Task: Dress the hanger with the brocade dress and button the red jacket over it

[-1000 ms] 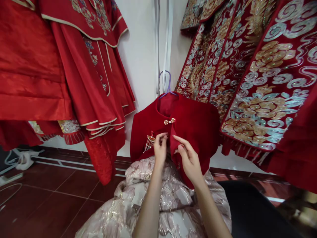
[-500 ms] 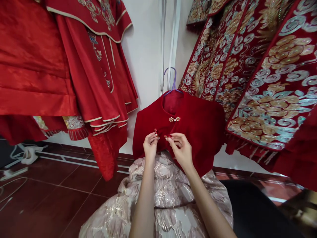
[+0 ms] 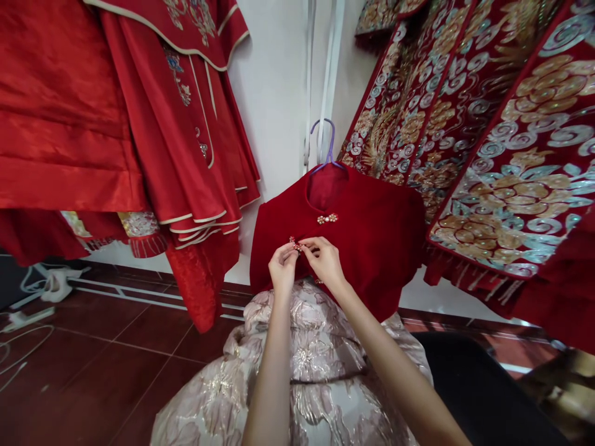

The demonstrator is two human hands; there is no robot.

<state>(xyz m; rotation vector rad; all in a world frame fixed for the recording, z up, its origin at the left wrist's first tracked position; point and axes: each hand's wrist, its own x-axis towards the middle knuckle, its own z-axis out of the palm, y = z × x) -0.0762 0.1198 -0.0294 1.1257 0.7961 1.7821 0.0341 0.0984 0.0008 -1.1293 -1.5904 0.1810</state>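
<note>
A dark red velvet jacket (image 3: 372, 248) hangs in front of me on a purple hanger (image 3: 330, 142). Its top flower-shaped clasp (image 3: 327, 218) is fastened just below the neckline. Lower down, the two front edges are held by my fingers. My left hand (image 3: 282, 267) pinches one half of a second jewelled clasp (image 3: 297, 247). My right hand (image 3: 324, 261) pinches the other half, close against it; whether the halves are hooked together I cannot tell. Part of another clasp (image 3: 318, 281) shows under my right hand. A pale floral brocade skirt (image 3: 320, 353) spreads beneath my forearms.
Red garments with cream piping (image 3: 186, 136) hang at the left. Heavily embroidered red-and-gold garments (image 3: 511, 155) hang at the right. A white metal rack post (image 3: 331, 68) stands against the wall behind the hanger. A black seat (image 3: 478, 384) is at the lower right; white cables (image 3: 28, 347) lie on the floor at left.
My right hand has moved left, bringing its clasp half up to the one in my left hand. The jacket's right front edge has come across with it.
</note>
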